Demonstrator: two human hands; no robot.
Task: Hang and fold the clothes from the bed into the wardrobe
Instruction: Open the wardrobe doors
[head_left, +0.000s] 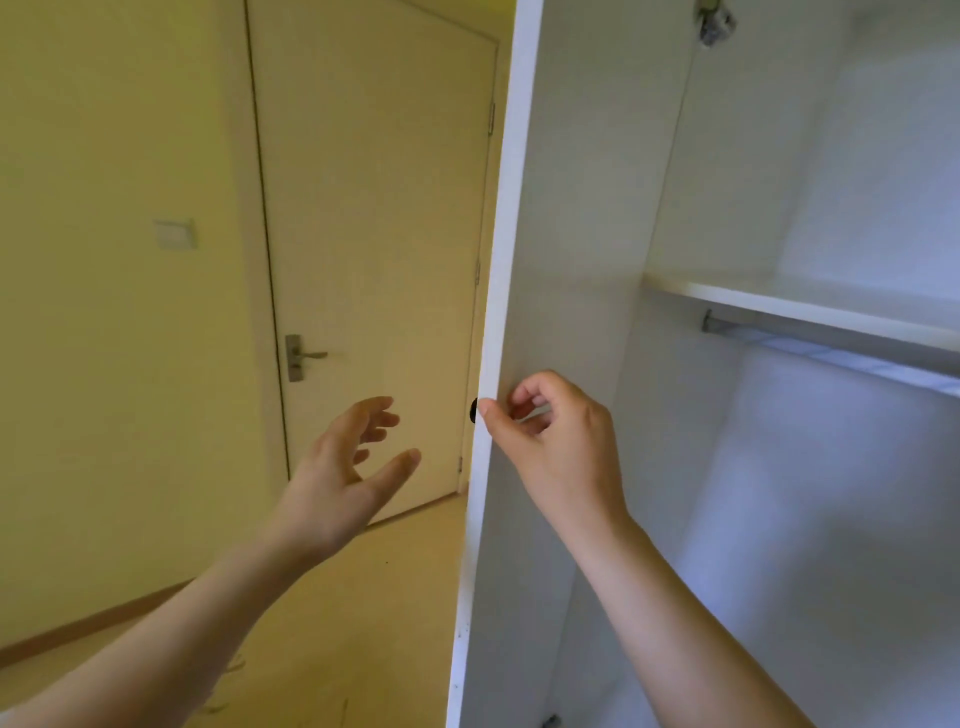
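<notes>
Scene: A person stands at an open wardrobe, both hands raised to the wardrobe door (566, 260), which shows its white inner face to the camera.
Right hands' state: The right hand (561, 447) has its fingers curled against the inner face and its thumb tip on the door's front edge, just beside the black knob (473, 410). Whether it truly pinches the panel cannot be told.
Left hands' state: The left hand (343, 467) is spread wide and empty, palm turned toward the door's outer side, near the edge but apart from it.
Key relation: The door's long axis runs upright between the two hands. The right hand is the nearer, already on the edge, so swinging the door likely falls to it.
Wardrobe: The interior lies right of the hands, with a shelf (805, 306) above a hanging rail (831, 353). No garment shows there.
Clothes: The clothes and the bed are out of view, so hanging and folding look not yet begun.
Background: A closed room door (374, 208) and a light switch (175, 234) are to the left.
</notes>
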